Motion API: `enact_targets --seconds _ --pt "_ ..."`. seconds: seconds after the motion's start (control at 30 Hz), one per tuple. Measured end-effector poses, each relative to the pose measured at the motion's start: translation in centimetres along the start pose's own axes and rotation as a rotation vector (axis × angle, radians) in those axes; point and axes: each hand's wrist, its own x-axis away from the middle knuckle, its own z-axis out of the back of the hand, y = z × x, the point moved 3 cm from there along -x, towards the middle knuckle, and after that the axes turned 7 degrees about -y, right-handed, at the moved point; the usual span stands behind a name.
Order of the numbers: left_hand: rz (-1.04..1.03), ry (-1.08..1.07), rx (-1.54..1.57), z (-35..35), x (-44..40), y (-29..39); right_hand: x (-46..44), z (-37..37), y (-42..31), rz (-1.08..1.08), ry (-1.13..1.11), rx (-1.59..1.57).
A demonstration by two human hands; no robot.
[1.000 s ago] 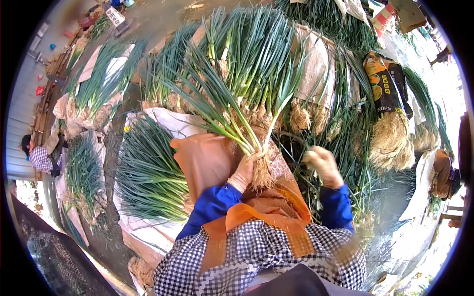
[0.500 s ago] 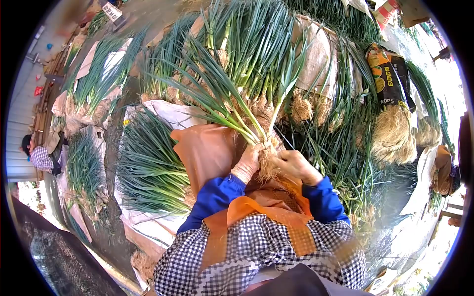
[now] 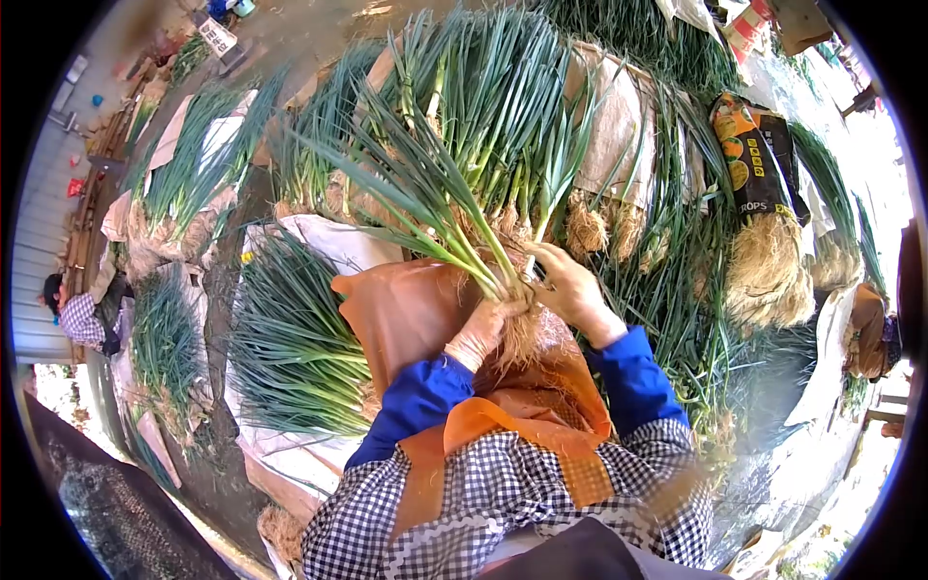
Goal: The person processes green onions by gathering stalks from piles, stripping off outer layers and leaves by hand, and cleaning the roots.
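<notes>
A small bunch of green onions (image 3: 472, 237) leans up and to the left in front of me, its dark leaves fanned out. My left hand (image 3: 483, 332) is closed around the pale lower stalks, just above the roots. A tuft of tan roots (image 3: 520, 343) hangs below that grip. My right hand (image 3: 572, 290) is at the bunch's right side, its fingers curled at the base of a stalk; the exact contact is partly hidden. Under the bunch, an orange-brown apron (image 3: 411, 300) covers my lap.
A pile of green onions (image 3: 295, 338) lies on pale sheeting at my left. More rooted bunches (image 3: 503, 126) stand ahead. Loose stalks (image 3: 667, 309) lie to the right, near a black printed bag (image 3: 759, 159). Another person (image 3: 82, 314) is at the far left.
My right hand has moved up from beside the roots to the stalks, its fingers now pointing up and left. The left hand still grips the bunch, slightly lower in view.
</notes>
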Motion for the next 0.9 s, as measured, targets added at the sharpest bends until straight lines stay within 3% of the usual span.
enact_targets --seconds 0.07,0.1,0.13,0.17,0.23,0.27,0.33,0.37,0.4,0.47,0.5,0.53,0.67,0.7,0.73,0.77,0.8,0.87,0.9 --pt "-0.016 0.018 -0.023 0.1 0.6 -0.4 -0.5 -2.5 2.0 -0.095 -0.43 -0.113" --pt "-0.043 0.039 -0.08 -0.3 1.0 0.1 -0.2 -2.1 1.6 -0.023 -0.366 -0.204" --pt "-0.07 0.059 -0.131 -0.6 1.2 0.7 1.2 -1.0 1.8 -0.151 -0.506 -0.581" --pt "0.075 0.035 0.077 -0.1 1.1 0.7 2.5 0.3 2.1 -0.064 -0.58 -0.826" --pt "0.136 0.113 0.119 0.2 1.3 0.7 5.4 3.6 3.6 -0.044 -0.758 -1.17" --pt "0.164 0.141 0.188 0.1 1.3 0.9 6.4 4.9 4.6 -0.296 -0.83 -1.115" --pt "0.217 -0.083 0.328 -0.3 1.3 1.4 6.1 3.8 7.2 -0.626 -0.943 -0.182" --pt "0.169 -0.053 0.303 -1.5 1.7 2.5 5.7 1.6 11.0 -0.472 -0.733 0.203" --pt "0.132 -0.229 0.389 -4.0 2.0 5.1 4.9 -0.6 14.6 -0.309 -0.497 0.571" --pt "-0.06 -0.308 0.222 -5.3 2.4 8.6 -1.6 0.0 10.2 -0.577 -0.341 -0.055" --pt "-0.186 -0.339 0.221 -3.5 1.8 8.8 -4.1 -1.9 10.8 -0.526 -0.222 0.022" --pt "-0.246 -0.451 0.422 -5.9 2.3 11.2 -6.3 -4.4 12.4 -0.47 -0.105 0.098" --pt "-0.252 -0.242 0.212 -1.7 0.8 11.5 -11.4 -8.3 15.2 -0.592 -0.468 0.183" --pt "-0.299 -0.021 0.095 0.6 0.3 10.3 -11.0 -7.6 15.6 -0.486 -0.364 -0.111" --pt "-0.235 -0.017 0.13 -0.6 0.9 10.7 -10.0 -6.4 15.2 -0.377 -0.252 -0.4" --pt "-0.256 -0.092 0.203 0.4 0.7 9.5 -8.6 -3.4 12.7 -0.495 -0.172 -0.612" --pt "-0.279 -0.167 0.283 1.2 0.4 8.3 -7.0 -0.1 10.6 -0.537 -0.205 -0.682" --pt "-0.22 -0.151 0.378 -0.4 1.3 6.5 -2.2 0.7 13.4 -0.294 -0.18 -1.313" --pt "-0.187 -0.077 0.338 -2.5 1.3 5.8 0.0 0.2 14.0 -0.35 -0.192 -1.379"
